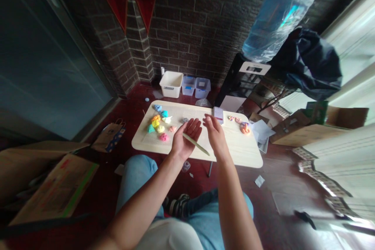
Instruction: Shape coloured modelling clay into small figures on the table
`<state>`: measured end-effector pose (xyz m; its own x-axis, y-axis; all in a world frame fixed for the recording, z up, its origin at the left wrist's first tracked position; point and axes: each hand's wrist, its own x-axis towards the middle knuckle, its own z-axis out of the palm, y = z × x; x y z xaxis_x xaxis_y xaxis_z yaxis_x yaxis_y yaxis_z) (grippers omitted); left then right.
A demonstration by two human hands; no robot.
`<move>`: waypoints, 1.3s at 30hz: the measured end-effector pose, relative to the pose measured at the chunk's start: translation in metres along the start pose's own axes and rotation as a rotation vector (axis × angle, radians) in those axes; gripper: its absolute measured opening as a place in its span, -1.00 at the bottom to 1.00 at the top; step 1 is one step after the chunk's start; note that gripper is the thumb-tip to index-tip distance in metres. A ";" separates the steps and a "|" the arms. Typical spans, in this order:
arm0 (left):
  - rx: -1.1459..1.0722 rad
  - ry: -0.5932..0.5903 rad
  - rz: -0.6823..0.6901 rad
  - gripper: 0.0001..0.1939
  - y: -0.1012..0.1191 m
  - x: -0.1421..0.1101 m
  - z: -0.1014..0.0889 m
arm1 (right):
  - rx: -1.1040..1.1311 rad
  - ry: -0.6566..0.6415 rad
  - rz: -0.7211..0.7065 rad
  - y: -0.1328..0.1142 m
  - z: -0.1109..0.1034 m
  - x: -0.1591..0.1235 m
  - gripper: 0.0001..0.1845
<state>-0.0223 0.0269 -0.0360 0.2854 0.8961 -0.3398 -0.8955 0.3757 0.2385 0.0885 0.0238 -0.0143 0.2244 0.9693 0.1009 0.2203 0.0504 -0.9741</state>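
My left hand (186,137) is turned palm up over the table, its fingers loosely extended. A thin, pale green clay roll (199,146) lies across that palm, one end sticking out toward my right wrist. My right hand (215,132) is raised just beside it, fingers slightly bent and apart, with nothing visible in it. On the table's left part lie several soft clay lumps, among them a pink lump (164,136), a green lump (150,128), a yellow lump (155,123) and a blue lump (158,108). A grey lump (185,120) sits just behind my left fingertips.
The pale table (243,156) stands before my knees. On its right are an orange multicoloured clay piece (245,128) and a purple box (218,114). Behind it are a white bin (171,84) and a water dispenser (234,82). Cardboard boxes (316,125) stand at the right.
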 end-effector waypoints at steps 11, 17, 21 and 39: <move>0.185 -0.101 0.070 -0.74 0.000 0.019 0.003 | 0.097 -0.191 0.067 0.033 -0.015 -0.029 -0.68; 0.628 -0.262 0.154 -0.60 0.009 0.017 -0.014 | 0.241 -0.153 0.172 0.028 -0.028 -0.028 -0.63; 0.794 -0.269 0.163 -0.69 0.016 0.020 -0.026 | 0.302 -0.163 0.221 0.025 -0.032 -0.032 -0.65; 1.655 -0.084 0.085 -0.64 -0.002 0.097 -0.101 | 0.428 0.069 0.476 0.073 -0.047 -0.038 -0.53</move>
<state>-0.0275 0.0895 -0.1615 0.3238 0.9145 -0.2425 0.3848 0.1069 0.9168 0.1409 -0.0205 -0.0794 0.2680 0.8923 -0.3633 -0.3137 -0.2757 -0.9086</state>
